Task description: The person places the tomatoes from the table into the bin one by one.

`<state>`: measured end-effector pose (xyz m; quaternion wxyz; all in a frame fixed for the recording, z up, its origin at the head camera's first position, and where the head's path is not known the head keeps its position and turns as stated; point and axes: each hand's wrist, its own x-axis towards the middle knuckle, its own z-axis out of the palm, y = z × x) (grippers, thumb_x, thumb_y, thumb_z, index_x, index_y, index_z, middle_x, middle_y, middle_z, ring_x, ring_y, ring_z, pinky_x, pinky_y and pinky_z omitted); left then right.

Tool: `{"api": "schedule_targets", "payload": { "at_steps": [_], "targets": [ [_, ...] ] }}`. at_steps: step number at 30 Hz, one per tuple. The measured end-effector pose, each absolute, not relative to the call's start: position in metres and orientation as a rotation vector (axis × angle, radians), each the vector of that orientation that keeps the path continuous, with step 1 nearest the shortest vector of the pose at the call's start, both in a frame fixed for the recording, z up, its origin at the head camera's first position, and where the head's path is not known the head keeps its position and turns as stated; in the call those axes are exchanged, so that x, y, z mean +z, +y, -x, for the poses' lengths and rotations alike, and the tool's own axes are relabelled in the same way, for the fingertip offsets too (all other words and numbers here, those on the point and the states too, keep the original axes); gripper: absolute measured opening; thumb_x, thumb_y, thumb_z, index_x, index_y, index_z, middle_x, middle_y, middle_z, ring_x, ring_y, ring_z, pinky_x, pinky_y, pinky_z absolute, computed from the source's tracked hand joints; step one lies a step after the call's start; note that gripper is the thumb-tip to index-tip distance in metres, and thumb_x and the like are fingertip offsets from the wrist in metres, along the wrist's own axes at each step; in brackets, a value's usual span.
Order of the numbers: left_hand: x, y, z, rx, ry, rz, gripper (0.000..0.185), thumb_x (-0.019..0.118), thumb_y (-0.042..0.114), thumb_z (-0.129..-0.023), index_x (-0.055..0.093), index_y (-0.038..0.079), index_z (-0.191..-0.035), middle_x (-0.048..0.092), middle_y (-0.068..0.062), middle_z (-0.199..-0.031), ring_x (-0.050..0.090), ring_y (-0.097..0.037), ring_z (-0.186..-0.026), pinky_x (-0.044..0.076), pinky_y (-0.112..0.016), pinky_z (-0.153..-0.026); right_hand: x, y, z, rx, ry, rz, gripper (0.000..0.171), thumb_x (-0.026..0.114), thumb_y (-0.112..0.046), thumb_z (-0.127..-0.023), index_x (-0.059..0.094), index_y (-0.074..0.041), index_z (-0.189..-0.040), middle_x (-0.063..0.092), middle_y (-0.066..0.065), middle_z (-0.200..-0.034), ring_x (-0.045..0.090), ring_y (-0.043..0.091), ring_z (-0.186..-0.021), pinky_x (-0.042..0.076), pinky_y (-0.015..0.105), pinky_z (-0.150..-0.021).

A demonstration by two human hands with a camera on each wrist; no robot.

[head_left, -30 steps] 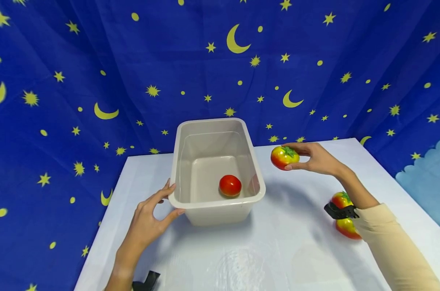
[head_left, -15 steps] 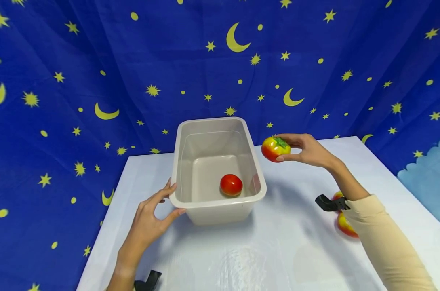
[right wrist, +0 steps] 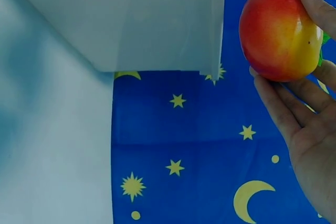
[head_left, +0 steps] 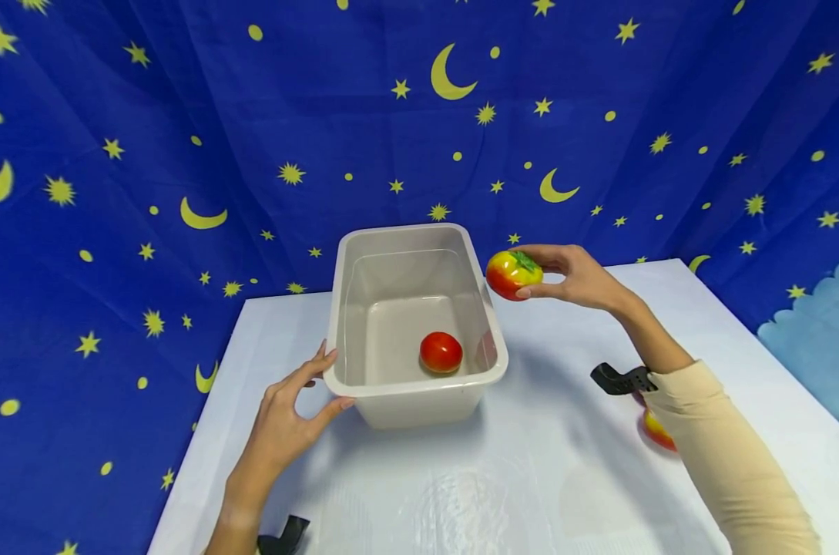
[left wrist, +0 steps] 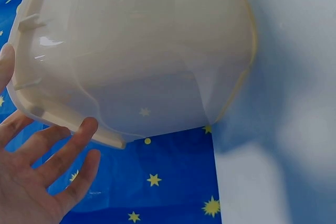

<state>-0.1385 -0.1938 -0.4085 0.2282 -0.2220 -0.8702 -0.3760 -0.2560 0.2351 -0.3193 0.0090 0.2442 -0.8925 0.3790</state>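
Observation:
My right hand [head_left: 572, 275] holds a shiny red-and-yellow toy tomato [head_left: 512, 276] with a green leafy top. It is raised beside the right rim of a grey plastic bin [head_left: 419, 412]. In the right wrist view the thumb lies on one side of the toy tomato [right wrist: 278, 32] and the fingers lie under and behind it. At the bin's near left corner, my left hand [head_left: 276, 432] grips the rim between thumb and fingers. The left wrist view shows its fingers [left wrist: 68, 156] along the rim. A round red fruit [head_left: 441, 353] lies on the bin's floor, toward the near right.
More red-and-yellow fruit [head_left: 658, 432] lies on the white table [head_left: 530, 493] at the right, partly hidden by the right forearm and its black wrist strap [head_left: 622, 379]. A blue cloth [head_left: 364, 116] with yellow stars and moons hangs close behind the bin.
My right hand has carried the toy tomato left and up to the bin's right rim. Its forearm now covers more of the fruit on the table. The left hand and bin stay put.

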Motion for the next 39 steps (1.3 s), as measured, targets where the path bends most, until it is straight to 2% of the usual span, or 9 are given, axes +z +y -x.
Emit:
{"api": "schedule_targets", "payload": {
  "at_steps": [10,14,21,39],
  "targets": [
    [-0.409,-0.194,0.139,-1.05,-2.375,0.629,0.066,0.087,0.015,-0.071,0.061,0.009,-0.132,0.055,-0.012,-0.139,0.06,-0.03,-0.12,0.052,-0.027,-0.083,-0.312,0.222,0.257,1.181,-2.77,-0.792,0.065,0.078,-0.023,-0.084,0.051,-0.006,-0.141,0.058,0.016,-0.135,0.056,0.034,-0.122,0.044,0.055,-0.104],
    [-0.41,-0.194,0.139,-1.047,-2.368,0.639,0.066,0.087,0.015,-0.072,0.061,0.009,-0.132,0.056,-0.012,-0.139,0.061,-0.03,-0.119,0.051,-0.025,-0.083,-0.309,0.216,0.259,1.207,-2.747,-0.842,0.063,0.078,-0.022,-0.084,0.052,-0.007,-0.14,0.06,0.014,-0.133,0.058,0.031,-0.12,0.044,0.053,-0.105],
    [-0.41,-0.194,0.141,-1.033,-2.361,0.644,0.066,0.087,0.015,-0.071,0.062,0.009,-0.131,0.057,-0.014,-0.138,0.062,-0.03,-0.118,0.048,-0.016,-0.085,-0.311,0.204,0.265,1.225,-2.727,-0.915,0.061,0.08,-0.022,-0.082,0.056,-0.01,-0.137,0.065,0.009,-0.127,0.06,0.026,-0.116,0.047,0.051,-0.102],
    [-0.409,-0.194,0.139,-1.038,-2.387,0.635,0.065,0.087,0.016,-0.072,0.061,0.007,-0.131,0.056,-0.014,-0.138,0.061,-0.029,-0.12,0.052,-0.026,-0.084,-0.316,0.172,0.276,1.269,-2.736,-1.011,0.065,0.079,-0.018,-0.082,0.052,-0.002,-0.139,0.063,0.015,-0.13,0.061,0.03,-0.119,0.048,0.047,-0.101]
  ]
}}
